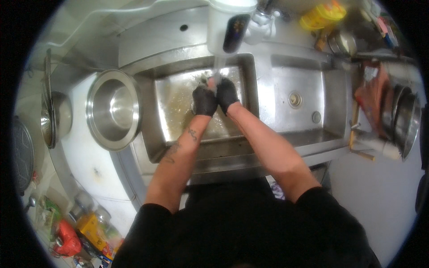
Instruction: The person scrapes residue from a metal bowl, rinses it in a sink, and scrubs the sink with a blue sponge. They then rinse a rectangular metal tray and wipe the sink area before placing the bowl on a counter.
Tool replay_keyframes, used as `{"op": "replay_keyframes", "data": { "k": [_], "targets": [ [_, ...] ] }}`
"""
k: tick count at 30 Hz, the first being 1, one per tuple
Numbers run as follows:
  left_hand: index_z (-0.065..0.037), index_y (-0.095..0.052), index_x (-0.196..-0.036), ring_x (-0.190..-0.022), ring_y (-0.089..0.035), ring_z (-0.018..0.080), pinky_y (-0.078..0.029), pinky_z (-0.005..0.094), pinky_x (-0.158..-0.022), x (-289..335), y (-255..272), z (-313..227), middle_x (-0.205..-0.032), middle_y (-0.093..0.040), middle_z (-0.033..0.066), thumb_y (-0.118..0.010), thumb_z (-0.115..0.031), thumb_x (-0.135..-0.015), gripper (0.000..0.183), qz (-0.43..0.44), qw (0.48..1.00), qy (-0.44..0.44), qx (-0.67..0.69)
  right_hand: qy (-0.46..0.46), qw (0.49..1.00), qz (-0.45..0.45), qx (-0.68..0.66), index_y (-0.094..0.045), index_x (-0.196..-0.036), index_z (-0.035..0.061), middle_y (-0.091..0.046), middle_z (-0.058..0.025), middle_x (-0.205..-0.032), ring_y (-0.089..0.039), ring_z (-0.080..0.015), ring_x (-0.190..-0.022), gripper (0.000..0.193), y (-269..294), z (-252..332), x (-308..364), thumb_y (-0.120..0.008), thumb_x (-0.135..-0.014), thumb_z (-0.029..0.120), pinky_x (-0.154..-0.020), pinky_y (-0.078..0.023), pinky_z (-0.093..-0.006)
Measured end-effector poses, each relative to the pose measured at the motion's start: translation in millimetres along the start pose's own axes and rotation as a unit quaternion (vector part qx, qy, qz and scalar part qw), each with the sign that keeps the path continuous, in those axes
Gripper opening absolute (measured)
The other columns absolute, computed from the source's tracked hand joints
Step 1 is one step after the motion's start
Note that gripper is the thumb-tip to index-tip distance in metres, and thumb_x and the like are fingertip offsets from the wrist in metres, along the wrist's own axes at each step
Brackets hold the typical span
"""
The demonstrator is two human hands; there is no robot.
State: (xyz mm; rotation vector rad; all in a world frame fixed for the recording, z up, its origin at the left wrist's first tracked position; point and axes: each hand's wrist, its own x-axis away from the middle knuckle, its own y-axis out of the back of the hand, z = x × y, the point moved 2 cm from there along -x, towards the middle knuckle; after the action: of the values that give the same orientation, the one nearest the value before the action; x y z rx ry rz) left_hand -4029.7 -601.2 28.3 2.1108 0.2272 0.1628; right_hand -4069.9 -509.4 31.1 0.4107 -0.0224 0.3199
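Left hand (204, 101) and right hand (227, 93), black-gloved, together under running water (218, 68) over left sink (172, 105); small pinkish thing (211, 83) between them, can't tell whether either grips it. Steel pot (113, 110) stands left of sink.

Bright glare whitens the floor of the left sink basin (172, 123), near centre, and the stainless-steel pot (91, 109) at nine o'clock. The water stream (218, 67) smears; the red plastic bag (67, 239) at eight looks soft. Fisheye curvature bends edges inside dark corners.
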Motion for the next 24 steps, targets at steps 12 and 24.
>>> {"op": "replay_keyframes", "data": {
  "k": [12, 24],
  "targets": [
    [-0.001, -0.064, -0.114, -0.094, -0.061, 0.0192, -0.049, 0.0344, -0.085, 6, 14, 1, -0.101, -0.067, 0.0096, -0.059, -0.038, -0.101, 0.04, 0.035, 0.861, 0.178, 0.475, -0.195, 0.841, 0.051, -0.502, -0.061, -0.114, 0.0068, -0.063, -0.0024, -0.103, -0.06, -0.0171, -0.096, 0.023, 29, -4, -2, -0.055, -0.102, 0.025, -0.087, -0.05, -0.0329],
    [0.0, -0.063, -0.126, -0.122, -0.057, 0.0305, -0.043, 0.0404, -0.105, 47, 42, -24, -0.13, -0.062, 0.0193, -0.072, -0.009, -0.086, 0.042, -0.118, 0.928, -0.002, 0.352, -0.198, 0.803, 0.031, -0.562, -0.061, -0.113, 0.0019, -0.065, -0.0138, -0.103, -0.064, -0.0259, -0.095, 0.022, 9, -39, -11, -0.051, -0.103, 0.018, -0.086, -0.055, -0.0379]
  ]
}}
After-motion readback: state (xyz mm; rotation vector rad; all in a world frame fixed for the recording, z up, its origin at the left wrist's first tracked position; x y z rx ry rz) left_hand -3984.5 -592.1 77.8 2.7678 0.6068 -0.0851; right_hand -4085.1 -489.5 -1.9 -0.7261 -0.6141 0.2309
